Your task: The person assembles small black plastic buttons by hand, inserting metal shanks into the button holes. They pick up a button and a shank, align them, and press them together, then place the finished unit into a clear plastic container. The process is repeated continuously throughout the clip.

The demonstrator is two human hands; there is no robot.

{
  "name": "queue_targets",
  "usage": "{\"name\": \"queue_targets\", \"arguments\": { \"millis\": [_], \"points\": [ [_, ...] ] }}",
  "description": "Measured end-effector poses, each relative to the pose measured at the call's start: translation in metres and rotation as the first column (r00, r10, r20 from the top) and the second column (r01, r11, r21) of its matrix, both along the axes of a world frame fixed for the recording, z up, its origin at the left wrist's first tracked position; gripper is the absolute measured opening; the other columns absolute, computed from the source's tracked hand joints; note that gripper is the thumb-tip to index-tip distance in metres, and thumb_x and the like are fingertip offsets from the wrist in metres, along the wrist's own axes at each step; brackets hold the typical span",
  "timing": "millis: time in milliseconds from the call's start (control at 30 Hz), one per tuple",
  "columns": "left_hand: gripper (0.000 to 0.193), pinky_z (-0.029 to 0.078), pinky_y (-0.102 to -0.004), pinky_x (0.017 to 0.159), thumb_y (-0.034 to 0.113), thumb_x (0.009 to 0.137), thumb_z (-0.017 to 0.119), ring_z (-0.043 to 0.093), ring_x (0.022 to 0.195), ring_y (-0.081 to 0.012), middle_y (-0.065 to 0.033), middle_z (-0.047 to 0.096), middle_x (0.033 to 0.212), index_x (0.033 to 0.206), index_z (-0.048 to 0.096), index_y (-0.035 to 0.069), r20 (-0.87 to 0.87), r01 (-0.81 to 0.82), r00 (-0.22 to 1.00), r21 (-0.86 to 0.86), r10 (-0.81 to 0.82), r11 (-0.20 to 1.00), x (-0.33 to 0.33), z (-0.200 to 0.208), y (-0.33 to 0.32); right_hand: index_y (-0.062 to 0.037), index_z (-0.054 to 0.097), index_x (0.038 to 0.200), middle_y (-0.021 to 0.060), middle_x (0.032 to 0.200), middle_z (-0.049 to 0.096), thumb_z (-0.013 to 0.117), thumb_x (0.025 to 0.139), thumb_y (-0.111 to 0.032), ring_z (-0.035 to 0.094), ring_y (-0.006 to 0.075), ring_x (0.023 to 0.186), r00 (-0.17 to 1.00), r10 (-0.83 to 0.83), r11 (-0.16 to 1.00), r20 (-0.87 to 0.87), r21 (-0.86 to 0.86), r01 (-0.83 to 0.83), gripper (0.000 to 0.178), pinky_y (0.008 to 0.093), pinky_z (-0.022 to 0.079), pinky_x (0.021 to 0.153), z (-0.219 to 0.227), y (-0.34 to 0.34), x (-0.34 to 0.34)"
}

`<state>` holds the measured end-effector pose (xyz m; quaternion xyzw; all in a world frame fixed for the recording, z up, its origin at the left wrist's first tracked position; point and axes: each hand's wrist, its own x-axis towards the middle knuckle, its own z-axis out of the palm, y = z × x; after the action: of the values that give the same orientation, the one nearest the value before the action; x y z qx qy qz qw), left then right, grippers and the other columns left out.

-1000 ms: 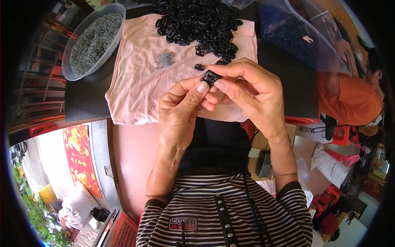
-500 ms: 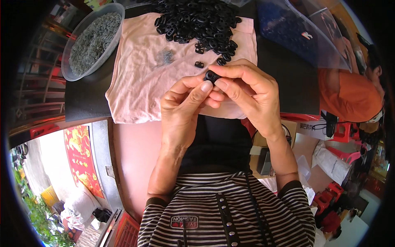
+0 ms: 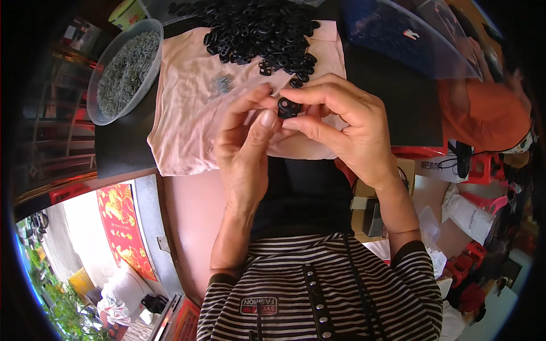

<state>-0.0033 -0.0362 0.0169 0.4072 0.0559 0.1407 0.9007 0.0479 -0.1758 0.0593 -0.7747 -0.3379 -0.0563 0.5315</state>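
Black fastener [image 3: 289, 107]: held up over the pink cloth [image 3: 185, 108], between right finger and thumb
Right hand [image 3: 355, 122]: pinched on it
Left hand [image 3: 245, 142]: finger and thumb parted just beside it, though from where I stand blur hides any touch
Black pile [image 3: 256, 31]: across the cloth's far edge
Clear tub [image 3: 148, 88]: grey pieces [image 3: 128, 74] inside, by the worktop's [image 3: 392, 111] left edge

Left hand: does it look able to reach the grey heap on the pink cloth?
Probably yes; the left hand looks open, and only pink cloth shows between it and the grey heap.
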Motion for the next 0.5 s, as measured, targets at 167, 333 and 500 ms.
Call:
{"name": "queue_targets", "arguments": {
  "millis": [167,333,500],
  "points": [
    [0.023,0.052,-0.0231,0.073,-0.005,0.080,0.065,0.060,0.084,-0.0153,-0.0128,0.062,0.102,0.103,0.066,-0.004,0.298,-0.091,0.954,0.411,-0.039,0.907,0.001,-0.009,0.015,0.0009,0.065,0.104,0.0075,0.095,0.063,0.071,0.074,0.002,0.060,0.0106,0.077,0.975,0.106,0.993,-0.195,0.062,-0.096,0.030,0.0218,0.050,0.066,0.006,-0.011,-0.003],
    [0.021,0.052,-0.0238,0.074,-0.007,0.078,0.067,0.062,0.089,-0.0166,-0.0152,0.063,0.103,0.099,0.067,-0.004,0.291,-0.065,0.949,0.552,-0.119,0.831,-0.001,-0.008,0.023,0.0023,0.064,0.103,0.0091,0.097,0.064,0.070,0.076,0.001,0.062,0.0130,0.083,0.962,0.147,0.988,-0.229,0.075,-0.133,0.028,0.0233,0.052,0.069,0.005,-0.014,-0.003],
    [0.019,0.051,-0.0248,0.075,-0.007,0.078,0.067,0.062,0.091,-0.0178,-0.0161,0.064,0.101,0.097,0.067,-0.005,0.252,-0.040,0.957,0.611,-0.146,0.791,0.000,-0.006,0.025,-0.0009,0.064,0.098,0.0076,0.090,0.063,0.070,0.077,-0.002,0.062,0.0146,0.071,0.989,0.095,0.995,-0.111,0.033,-0.092,0.022,0.0239,0.051,0.063,0.003,-0.011,-0.003]
  ]
}}
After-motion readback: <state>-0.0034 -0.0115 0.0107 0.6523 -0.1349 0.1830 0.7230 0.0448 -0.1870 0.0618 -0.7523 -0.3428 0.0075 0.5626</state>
